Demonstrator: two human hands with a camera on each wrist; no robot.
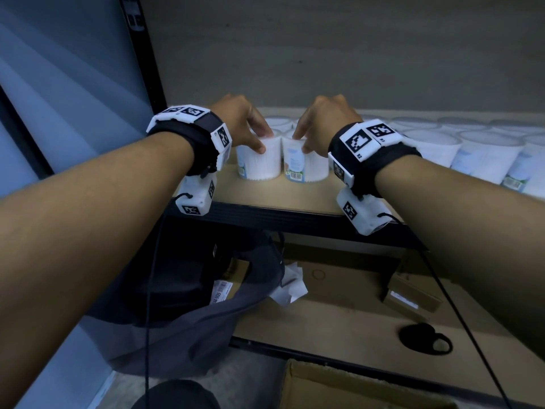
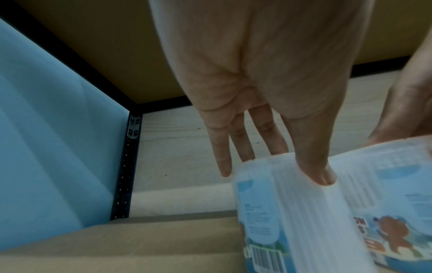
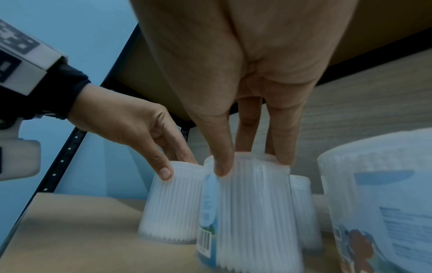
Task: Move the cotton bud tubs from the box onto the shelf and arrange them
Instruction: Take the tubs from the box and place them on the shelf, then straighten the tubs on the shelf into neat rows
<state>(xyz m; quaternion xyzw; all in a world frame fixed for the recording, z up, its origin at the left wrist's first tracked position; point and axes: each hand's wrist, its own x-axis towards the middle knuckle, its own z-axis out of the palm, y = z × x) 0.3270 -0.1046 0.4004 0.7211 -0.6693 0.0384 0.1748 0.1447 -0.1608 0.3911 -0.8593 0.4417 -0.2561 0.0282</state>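
Each grip is clamped from above on the rim of one tub: the left hand [image 1: 239,122] pinches the left tub [image 1: 259,160] with its thumb on the near wall and fingers over the far side, and the right hand [image 1: 321,119] holds the right tub [image 1: 305,163] the same way. Both tubs stand upright on the shelf [image 1: 265,199] near its front-left corner, just beside each other, with more tubs [image 1: 472,154] ranked along the back edge toward the right.

The step in hand looks like setting the pair into line. It would go best with the bases kept flat on the board and slid back together — a lift by the lid rim alone might pop a lid or tip a tub, though that is a judgement. The labels could then be turned toward the front edge.

The tubs are round, clear, thin-walled plastic, slightly wider at the base, packed with upright white cotton buds that give the walls a ribbed look. Pale blue paper labels with barcodes wrap part of each. The shelf is smooth tan board in a black metal frame — likely slick enough for sliding.
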